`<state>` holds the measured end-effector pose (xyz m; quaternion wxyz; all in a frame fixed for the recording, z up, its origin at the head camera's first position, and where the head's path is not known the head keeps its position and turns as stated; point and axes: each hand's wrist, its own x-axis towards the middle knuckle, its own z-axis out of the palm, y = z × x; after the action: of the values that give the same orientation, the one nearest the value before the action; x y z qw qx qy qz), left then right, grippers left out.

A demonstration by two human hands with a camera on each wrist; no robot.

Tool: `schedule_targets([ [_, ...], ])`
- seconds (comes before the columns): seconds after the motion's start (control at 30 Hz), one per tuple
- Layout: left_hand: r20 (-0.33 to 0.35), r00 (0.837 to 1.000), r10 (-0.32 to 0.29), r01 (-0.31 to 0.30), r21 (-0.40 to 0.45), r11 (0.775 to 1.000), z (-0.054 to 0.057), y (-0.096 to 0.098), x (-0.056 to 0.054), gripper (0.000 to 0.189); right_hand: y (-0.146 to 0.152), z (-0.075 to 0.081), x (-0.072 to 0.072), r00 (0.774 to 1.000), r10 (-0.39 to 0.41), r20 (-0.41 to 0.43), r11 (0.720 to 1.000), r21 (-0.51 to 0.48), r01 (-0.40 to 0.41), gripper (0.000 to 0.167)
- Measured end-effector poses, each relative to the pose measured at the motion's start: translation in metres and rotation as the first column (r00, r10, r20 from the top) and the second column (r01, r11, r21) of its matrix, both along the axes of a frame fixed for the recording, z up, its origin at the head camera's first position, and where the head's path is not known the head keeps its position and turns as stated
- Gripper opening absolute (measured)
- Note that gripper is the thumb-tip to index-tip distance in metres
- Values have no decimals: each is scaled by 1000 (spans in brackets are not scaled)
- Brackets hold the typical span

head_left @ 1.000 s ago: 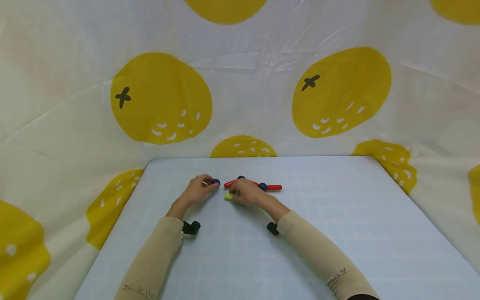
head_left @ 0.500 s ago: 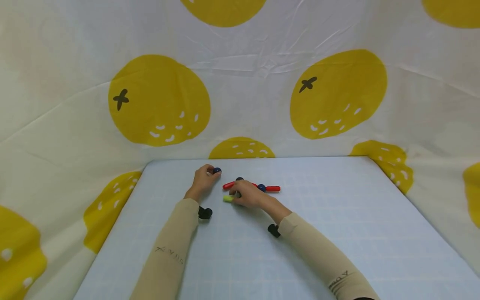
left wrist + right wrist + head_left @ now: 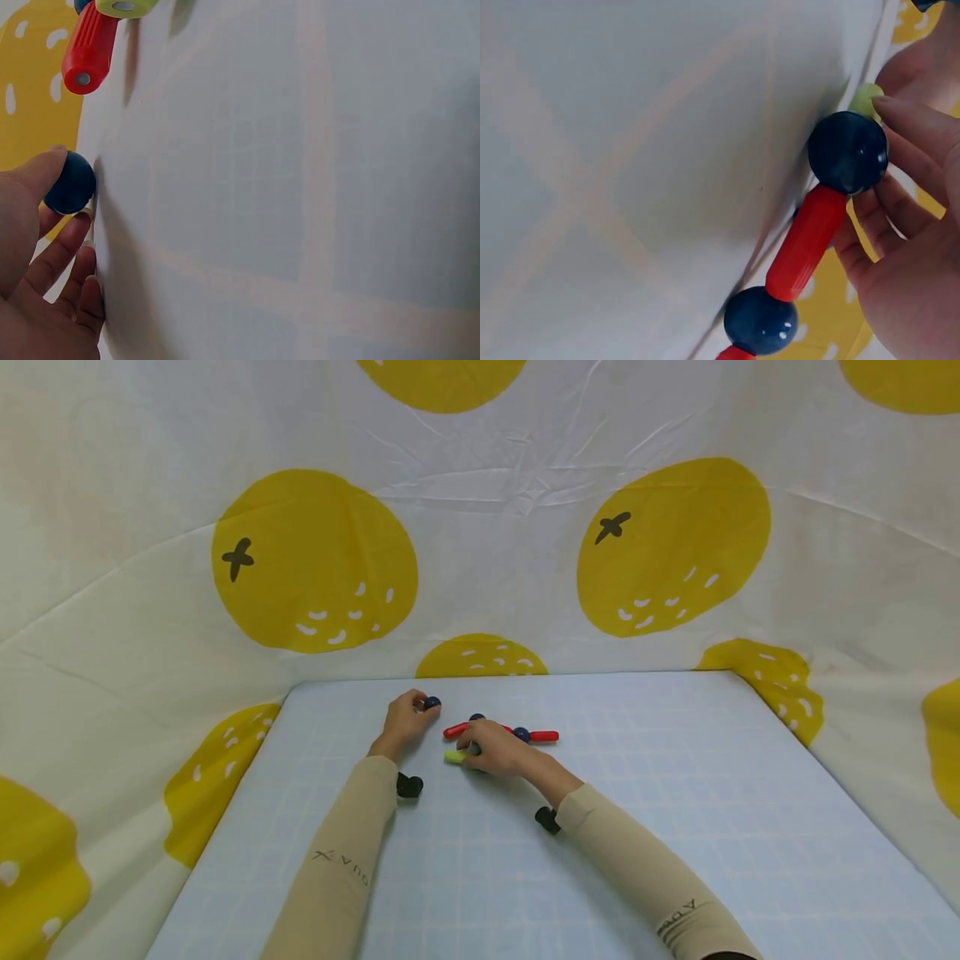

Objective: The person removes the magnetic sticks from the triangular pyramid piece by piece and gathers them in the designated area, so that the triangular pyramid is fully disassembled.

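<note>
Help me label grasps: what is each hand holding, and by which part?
Left hand: blue ball, by its sides. Right hand: lime rod, seemingly near one end; contact partly hidden.

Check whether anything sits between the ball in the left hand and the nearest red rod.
Nothing visible does: an open gap separates the blue ball, held in the left hand, from the end of the nearest red rod. The green rod by the right hand lies off that direct path.

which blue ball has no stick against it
The ball pinched in the left grip: it stands apart from the sticks, while the other balls in sight sit against sticks.
</note>
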<state>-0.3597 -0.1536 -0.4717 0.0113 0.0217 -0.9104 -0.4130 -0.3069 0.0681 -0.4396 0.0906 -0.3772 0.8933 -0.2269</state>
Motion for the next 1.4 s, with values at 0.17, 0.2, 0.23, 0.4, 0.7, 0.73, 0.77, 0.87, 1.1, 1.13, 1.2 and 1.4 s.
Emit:
schedule_targets([
  [0.17,-4,1000,-13,13,-7,1000,0,-5,0,42,5,6,0,1000,19,-24,1000,-13,-19,27],
  [0.2,-10,1000,-19,19,-16,1000,0,-6,1,44,8,7,-1,999,18,-31,1000,-16,-19,27],
  [0.23,-13,1000,-24,24,-24,999,0,-8,2,45,10,8,-1,999,17,-34,1000,-20,-17,28],
  [0.4,-34,998,-53,51,-76,996,5,-19,12,47,25,14,-1,999,25,-44,996,-80,-29,27],
  [0.7,-43,985,-168,162,-131,978,9,-37,26,46,43,22,-9,996,-84,28,987,-134,87,30],
  [0.73,-38,984,-175,169,-127,977,9,-38,27,46,44,22,-11,994,-98,44,984,-144,103,32],
  [0.77,-33,983,-181,175,-130,976,9,-38,29,47,44,22,-13,992,-113,52,982,-148,119,34],
  [0.87,-24,979,-202,197,-130,972,9,-37,33,48,46,23,-19,987,-151,59,975,-156,159,38],
  [1.1,1,964,-264,262,-124,957,10,-20,45,46,41,15,-33,969,-228,99,958,-157,241,43],
  [1.13,7,964,-265,263,-122,957,9,-17,47,46,39,13,-34,966,-236,106,955,-157,251,43],
  [1.2,12,964,-265,265,-118,957,8,-11,49,44,36,10,-37,960,-255,118,950,-155,271,43],
  [1.4,15,964,-267,267,-86,960,6,5,51,42,25,1,-43,937,-312,157,936,-119,331,42],
])
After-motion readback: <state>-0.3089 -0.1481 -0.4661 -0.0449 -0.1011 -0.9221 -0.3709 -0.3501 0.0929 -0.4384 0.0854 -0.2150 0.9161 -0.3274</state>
